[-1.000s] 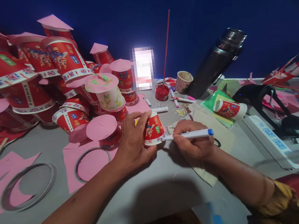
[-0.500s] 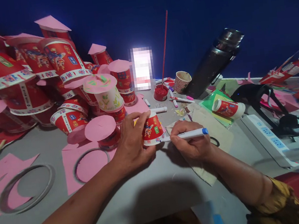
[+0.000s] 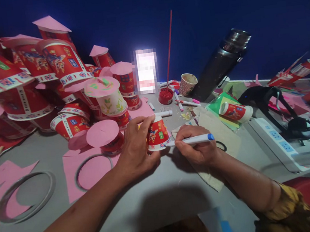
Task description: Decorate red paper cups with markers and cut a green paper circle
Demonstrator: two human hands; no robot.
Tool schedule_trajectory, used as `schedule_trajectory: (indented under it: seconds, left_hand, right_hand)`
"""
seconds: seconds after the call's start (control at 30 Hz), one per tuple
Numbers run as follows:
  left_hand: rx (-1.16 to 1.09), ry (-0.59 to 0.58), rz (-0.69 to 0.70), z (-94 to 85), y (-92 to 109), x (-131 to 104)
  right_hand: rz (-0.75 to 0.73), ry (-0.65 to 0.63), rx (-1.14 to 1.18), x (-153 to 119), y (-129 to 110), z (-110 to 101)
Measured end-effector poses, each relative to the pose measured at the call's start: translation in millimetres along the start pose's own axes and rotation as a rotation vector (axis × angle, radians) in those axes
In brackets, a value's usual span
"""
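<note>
My left hand [image 3: 136, 144] is wrapped round a red paper cup [image 3: 157, 132] that is upside down, its white patterned rim at the bottom. In my right hand [image 3: 196, 144] is a white marker [image 3: 199, 139] with a blue end, gripped like a pen. The marker's tip meets the cup's white rim band, where small blue and red marks show. A white marker cap or pen [image 3: 163, 113] lies just behind the cup. Under my right forearm is a beige cloth [image 3: 226, 141].
Stacked red cups with pink paper discs [image 3: 66, 61] fill the left. Grey rings [image 3: 26, 197] lie on pink paper in front of them. A black thermos [image 3: 224, 64], a lit phone [image 3: 145, 72] and a red pot [image 3: 165, 96] stand behind. A power strip [image 3: 277, 142] is at right.
The whole view has shifted slightly, so things sit a little further left. Both hands keep their hold, with the marker tip still at the cup's rim.
</note>
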State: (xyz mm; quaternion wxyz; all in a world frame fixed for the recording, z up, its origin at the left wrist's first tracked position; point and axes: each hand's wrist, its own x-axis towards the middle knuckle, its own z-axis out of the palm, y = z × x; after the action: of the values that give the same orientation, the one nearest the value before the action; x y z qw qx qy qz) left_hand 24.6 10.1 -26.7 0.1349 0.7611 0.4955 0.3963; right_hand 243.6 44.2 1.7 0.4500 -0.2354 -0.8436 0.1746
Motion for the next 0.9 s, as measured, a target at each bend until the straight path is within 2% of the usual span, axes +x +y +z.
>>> schedule_trajectory:
  seconds: [0.67, 0.9]
  left_hand:
    - [0.0, -0.003, 0.0, 0.4, 0.2, -0.5]
    - [0.012, 0.003, 0.011, 0.9, -0.6, -0.4]
  right_hand:
    - [0.018, 0.056, -0.015, -2.3, 3.0, 1.8]
    - [0.004, 0.022, 0.001, -2.7, 3.5, 2.5]
